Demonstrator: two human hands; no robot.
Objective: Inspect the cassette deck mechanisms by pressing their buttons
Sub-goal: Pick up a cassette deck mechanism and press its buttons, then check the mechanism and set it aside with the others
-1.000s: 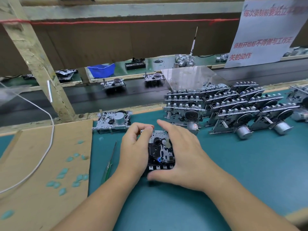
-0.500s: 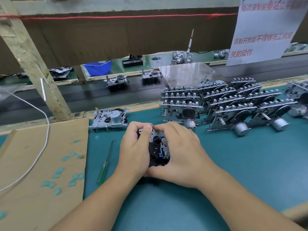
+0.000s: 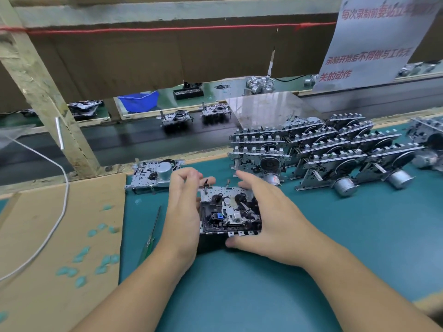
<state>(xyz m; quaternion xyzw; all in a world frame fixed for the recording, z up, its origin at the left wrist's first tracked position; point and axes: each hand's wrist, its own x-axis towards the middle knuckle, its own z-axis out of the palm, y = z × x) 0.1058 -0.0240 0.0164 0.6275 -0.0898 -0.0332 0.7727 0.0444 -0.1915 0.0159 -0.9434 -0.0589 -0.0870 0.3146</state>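
Note:
A cassette deck mechanism [image 3: 229,212] sits between both hands just above the teal mat, its reels, head and blue part facing up and its row of metal buttons along the near edge. My left hand [image 3: 183,212] grips its left side, fingers curled over the far corner. My right hand [image 3: 271,219] holds the right side, thumb under the near button row, fingers arched over the far edge. Another mechanism [image 3: 155,174] with a silver motor lies flat behind the left hand.
Several mechanisms [image 3: 323,154] stand stacked in rows at the right rear. A green-handled screwdriver [image 3: 149,238] lies left of my hands beside a cardboard sheet [image 3: 60,248] with a white cable [image 3: 60,212]. A dark conveyor [image 3: 143,140] carries more units behind a wooden post [image 3: 48,99].
My hands have spread apart, uncovering the mechanism's top face. The right fingers lifted off the middle of the unit, and the unit now shows wider between the hands.

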